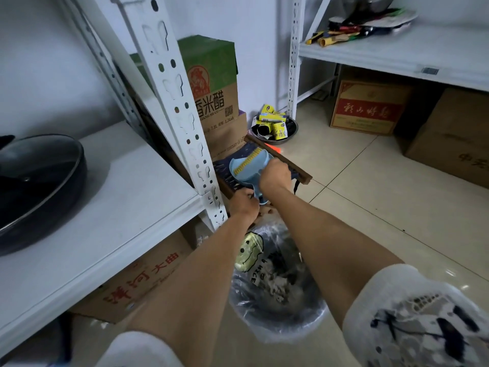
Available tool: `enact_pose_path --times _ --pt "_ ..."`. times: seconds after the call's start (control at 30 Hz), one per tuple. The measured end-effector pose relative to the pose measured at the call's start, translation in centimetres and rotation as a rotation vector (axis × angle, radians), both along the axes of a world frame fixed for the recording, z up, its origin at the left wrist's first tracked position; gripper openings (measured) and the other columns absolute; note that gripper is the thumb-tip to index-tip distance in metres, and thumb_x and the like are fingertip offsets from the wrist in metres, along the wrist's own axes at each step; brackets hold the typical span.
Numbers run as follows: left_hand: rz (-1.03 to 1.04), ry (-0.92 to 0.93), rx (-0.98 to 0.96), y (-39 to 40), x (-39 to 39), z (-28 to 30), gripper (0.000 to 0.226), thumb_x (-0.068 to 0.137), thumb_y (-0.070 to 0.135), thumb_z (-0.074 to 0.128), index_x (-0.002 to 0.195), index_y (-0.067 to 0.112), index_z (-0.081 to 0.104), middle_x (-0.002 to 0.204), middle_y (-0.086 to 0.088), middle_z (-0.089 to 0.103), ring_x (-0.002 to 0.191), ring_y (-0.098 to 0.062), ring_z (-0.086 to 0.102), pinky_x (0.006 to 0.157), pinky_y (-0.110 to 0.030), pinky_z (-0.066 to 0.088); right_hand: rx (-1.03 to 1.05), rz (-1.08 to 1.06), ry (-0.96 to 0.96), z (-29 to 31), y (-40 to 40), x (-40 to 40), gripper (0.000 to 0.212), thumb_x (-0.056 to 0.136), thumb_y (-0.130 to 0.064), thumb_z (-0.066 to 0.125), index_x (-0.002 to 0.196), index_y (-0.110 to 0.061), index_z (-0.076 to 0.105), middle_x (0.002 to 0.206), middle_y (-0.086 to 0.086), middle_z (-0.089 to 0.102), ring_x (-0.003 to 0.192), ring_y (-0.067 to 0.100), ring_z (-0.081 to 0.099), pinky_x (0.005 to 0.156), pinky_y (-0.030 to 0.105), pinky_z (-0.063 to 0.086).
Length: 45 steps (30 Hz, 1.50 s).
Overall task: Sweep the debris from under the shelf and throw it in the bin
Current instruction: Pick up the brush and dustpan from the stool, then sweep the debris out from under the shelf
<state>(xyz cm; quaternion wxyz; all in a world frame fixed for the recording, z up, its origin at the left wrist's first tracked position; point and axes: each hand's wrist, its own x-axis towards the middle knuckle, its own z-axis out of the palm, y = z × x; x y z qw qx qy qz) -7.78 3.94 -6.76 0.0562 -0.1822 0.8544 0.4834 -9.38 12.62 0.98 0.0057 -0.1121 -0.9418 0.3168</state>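
Observation:
A small blue dustpan (244,169) with a yellow comb strip is held up beside the white shelf post (182,112). My left hand (243,205) is closed around its handle end. My right hand (274,174) grips the pan's right edge; whether it also holds a brush is hidden. Below my forearms stands the bin (280,308), lined with a clear plastic bag and holding crumpled paper and a yellow-green smiley bag. The dustpan is beyond the bin's far rim, over a low dark stool (291,168).
A black lidded pan (37,186) sits on the left shelf (127,197). Cardboard boxes (214,102) are stacked in the corner and under both shelves. A metal bowl of yellow packets (275,125) lies on the tiled floor. Open floor stretches to the right.

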Motion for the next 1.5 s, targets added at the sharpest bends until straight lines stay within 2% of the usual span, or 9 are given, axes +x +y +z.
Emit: enact_pose_path --times 0.13,0.37,0.77,0.87,0.93,1.13,1.27,1.37,1.5 --pt "-0.051 0.009 -0.01 0.1 2.0 2.1 0.026 0.09 0.012 0.056 0.116 0.008 0.062 0.111 -0.021 0.068 0.101 -0.04 0.066 0.09 -0.05 0.056 -0.109 -0.092 0.029 2.3 0.3 0.9 0.025 0.094 -0.004 0.05 0.118 0.003 0.057 0.122 0.022 0.063 0.114 0.036 0.061 0.091 0.04 0.05" --pt "-0.243 0.048 -0.177 -2.7 9.5 7.0 0.031 0.094 0.014 0.054 0.124 0.009 0.058 0.119 -0.013 0.066 0.103 -0.03 0.066 0.095 -0.043 0.054 -0.035 -0.067 0.184 5.4 0.2 5.9 0.022 0.096 -0.009 0.049 0.111 0.001 0.06 0.109 0.022 0.068 0.101 0.036 0.065 0.083 0.04 0.053" --pt "-0.119 0.006 -0.136 -12.1 24.4 14.2 0.028 0.091 0.0 0.048 0.115 -0.001 0.061 0.116 -0.027 0.064 0.108 -0.042 0.062 0.095 -0.046 0.053 0.116 0.131 0.171 8.0 -4.3 20.6 0.017 0.094 -0.006 0.053 0.092 0.007 0.064 0.099 0.029 0.068 0.094 0.04 0.065 0.075 0.04 0.052" --pt "-0.057 0.033 -0.178 -15.5 28.8 15.3 0.024 0.088 0.005 0.055 0.11 0.003 0.064 0.105 -0.012 0.067 0.096 -0.026 0.064 0.073 -0.019 0.054 0.14 0.215 0.153 8.2 -7.9 24.5 0.015 0.092 -0.004 0.052 0.091 0.003 0.065 0.102 0.027 0.068 0.097 0.039 0.065 0.076 0.04 0.052" --pt "0.011 0.045 -0.183 -18.1 31.6 15.8 0.022 0.089 0.008 0.053 0.107 0.007 0.066 0.1 -0.009 0.067 0.082 -0.021 0.061 0.064 -0.021 0.048 0.162 0.289 0.131 8.1 -10.7 27.3 0.019 0.093 -0.006 0.052 0.099 0.005 0.066 0.103 0.024 0.069 0.099 0.038 0.066 0.078 0.039 0.053" --pt "0.144 0.05 -0.249 -26.4 40.0 16.6 0.026 0.088 0.011 0.058 0.114 0.008 0.063 0.117 -0.014 0.067 0.107 -0.028 0.062 0.092 -0.03 0.047 0.167 0.454 0.06 8.0 -18.2 34.8 0.018 0.084 -0.008 0.059 0.095 0.001 0.07 0.093 0.016 0.072 0.087 0.033 0.069 0.074 0.037 0.058" --pt "0.251 0.07 -0.335 -31.4 45.3 16.9 0.027 0.091 0.014 0.058 0.116 0.008 0.064 0.122 -0.014 0.065 0.113 -0.031 0.06 0.099 -0.031 0.045 0.157 0.519 0.02 8.3 -22.6 39.2 0.021 0.086 -0.011 0.062 0.104 0.0 0.066 0.095 0.013 0.07 0.092 0.029 0.069 0.067 0.028 0.053" --pt "0.275 0.062 -0.416 -34.4 48.5 16.1 0.028 0.092 0.017 0.056 0.118 0.007 0.063 0.124 -0.014 0.065 0.114 -0.032 0.06 0.1 -0.034 0.046 0.069 0.579 0.01 7.5 -25.9 41.5 0.011 0.092 -0.009 0.055 0.101 -0.004 0.059 0.074 0.006 0.057 0.101 0.024 0.066 0.06 0.024 0.04" --pt "0.343 0.051 -0.507 -37.5 50.4 14.1 0.033 0.095 0.021 0.053 0.126 0.009 0.06 0.132 -0.014 0.058 0.12 -0.032 0.055 0.101 -0.033 0.041 0.013 0.639 0.038 3.5 -30.7 42.2 0.028 0.098 -0.007 0.041 0.114 0.006 0.059 0.113 0.023 0.063 0.11 0.037 0.059 0.074 0.016 0.05"
